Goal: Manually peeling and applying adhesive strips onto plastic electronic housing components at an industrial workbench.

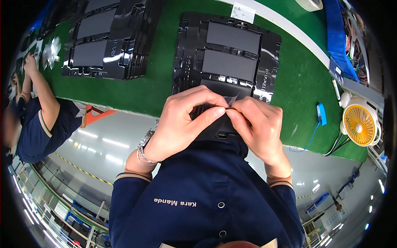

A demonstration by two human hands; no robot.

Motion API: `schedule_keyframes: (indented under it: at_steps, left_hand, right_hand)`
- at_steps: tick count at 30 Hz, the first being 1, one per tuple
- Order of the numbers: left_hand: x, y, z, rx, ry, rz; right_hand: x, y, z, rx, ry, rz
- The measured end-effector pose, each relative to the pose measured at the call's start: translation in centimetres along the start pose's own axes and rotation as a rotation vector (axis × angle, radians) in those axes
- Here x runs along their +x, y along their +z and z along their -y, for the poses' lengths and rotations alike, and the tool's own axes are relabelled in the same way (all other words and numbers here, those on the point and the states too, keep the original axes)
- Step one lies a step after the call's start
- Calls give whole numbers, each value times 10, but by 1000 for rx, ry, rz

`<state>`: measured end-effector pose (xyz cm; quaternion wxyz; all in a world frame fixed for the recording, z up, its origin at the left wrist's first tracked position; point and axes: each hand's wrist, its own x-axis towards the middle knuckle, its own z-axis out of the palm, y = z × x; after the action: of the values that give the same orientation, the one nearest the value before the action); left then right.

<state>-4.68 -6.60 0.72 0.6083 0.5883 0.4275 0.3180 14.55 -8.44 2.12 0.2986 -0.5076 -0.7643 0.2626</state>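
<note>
My left hand (184, 120) and my right hand (258, 124) meet close to my chest, fingertips pinched together on a small dark flat panel (206, 110) with a thin clear film (230, 100) lifting at its top edge. Most of the panel is hidden behind my fingers. Just beyond my hands lies a black moulded tray (271, 58) holding dark rectangular panels in its pockets, on a green mat (157, 87).
A second stack of black trays (136, 45) with panels sits at the far left of the mat. A co-worker's arm (43, 97) reaches in at the left. A small yellow fan (359, 124), a blue wrist strap with cord (321, 113) and a blue bin (337, 37) stand on the right.
</note>
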Motion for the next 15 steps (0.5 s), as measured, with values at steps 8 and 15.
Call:
schedule_keyframes:
  at_steps: [8,15]
  left_hand:
    - [-11,-10,-4,167,-91,31]
    - [-45,10,24,899,286,160]
  right_hand:
    - [-8,-9,-8,247,92,-96]
    - [-32,6,-24,416,448,-53]
